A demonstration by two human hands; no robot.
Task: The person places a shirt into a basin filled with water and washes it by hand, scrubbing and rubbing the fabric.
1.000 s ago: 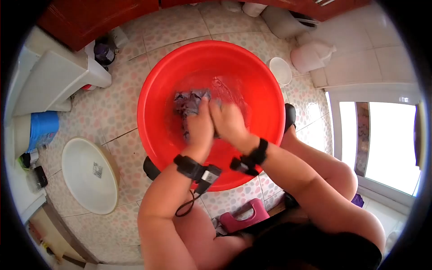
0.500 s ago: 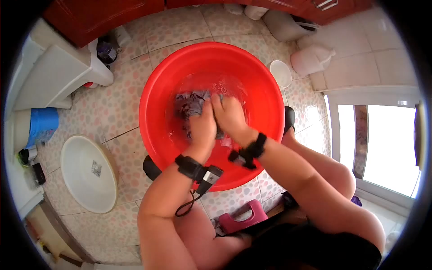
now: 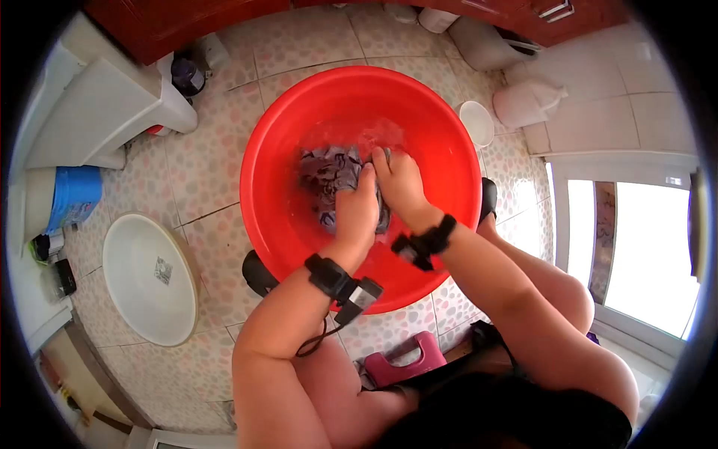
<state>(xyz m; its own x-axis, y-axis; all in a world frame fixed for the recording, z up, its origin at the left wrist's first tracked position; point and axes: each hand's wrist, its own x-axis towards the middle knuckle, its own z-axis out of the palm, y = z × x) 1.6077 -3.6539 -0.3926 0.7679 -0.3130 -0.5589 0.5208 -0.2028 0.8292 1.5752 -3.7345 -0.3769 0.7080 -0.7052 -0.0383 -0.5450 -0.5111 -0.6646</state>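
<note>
Where clear water lies in the large round red plastic basin, a wet, patterned grey-and-dark cloth is held down near the middle of the bowl. The cloth is crumpled; its longer extent seems to run from the far left to the near right, with the loose, bunched part pointed left and the other end gathered at the hands. Its right edge is pinched between the thumb and curled fingers of the left hand. By the right hand, thumb pointed away, the near part is pressed; how its fingers are closed underneath cannot be told. The two hands are kept close together. A shallow white plastic basin is set on the patterned tile floor, left of the red one.
</note>
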